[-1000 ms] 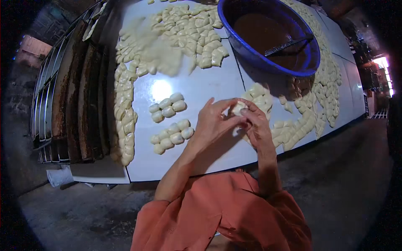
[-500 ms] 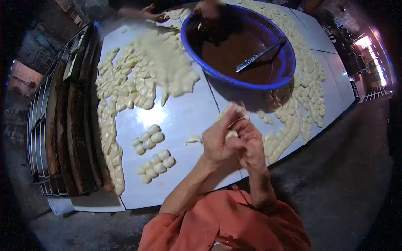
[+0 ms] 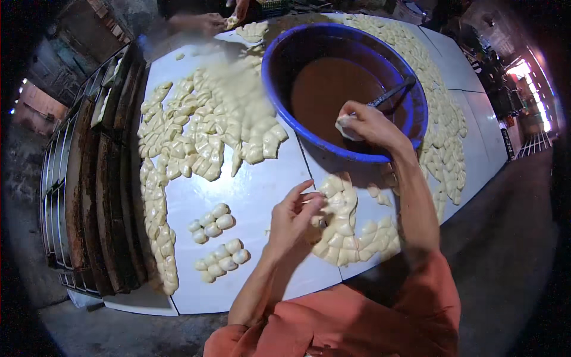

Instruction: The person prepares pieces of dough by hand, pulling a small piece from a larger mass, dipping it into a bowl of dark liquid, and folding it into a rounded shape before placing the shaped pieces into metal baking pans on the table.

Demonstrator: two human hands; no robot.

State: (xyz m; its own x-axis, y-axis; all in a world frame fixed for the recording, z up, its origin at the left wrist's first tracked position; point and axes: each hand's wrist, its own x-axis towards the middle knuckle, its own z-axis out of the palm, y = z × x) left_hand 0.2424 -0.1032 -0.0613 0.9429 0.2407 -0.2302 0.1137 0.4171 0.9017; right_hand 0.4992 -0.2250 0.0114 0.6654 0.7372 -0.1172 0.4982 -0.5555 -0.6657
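Observation:
My right hand (image 3: pixel 370 126) is over the near part of a large blue basin (image 3: pixel 279 106), its fingers closed on a pale lump of dough (image 3: pixel 348 131). Below the hand, brown filling or paste (image 3: pixel 327 83) covers the basin's bottom. A dark flat stick (image 3: pixel 392 92) leans against the basin's right wall, its lower end hidden by my hand. My left hand (image 3: pixel 292 219) hovers over the table with fingers apart, holding nothing I can see. Right beside its fingertips lies a patch of flattened dough pieces (image 3: pixel 339 223).
Two small groups of round white dough balls (image 3: pixel 225 259) sit on the white table (image 3: pixel 262 184). Many flat dough pieces (image 3: pixel 196 131) spread at the left and along the right edge (image 3: pixel 446 137). Dark trays on a rack (image 3: pixel 95 196) stand left. Another person's hands (image 3: pixel 223 19) work at the far side.
My hands have come apart from a shared hold. The right moved up and right to the basin with the dough; the left opened and stayed low. The other person's hand has left the basin.

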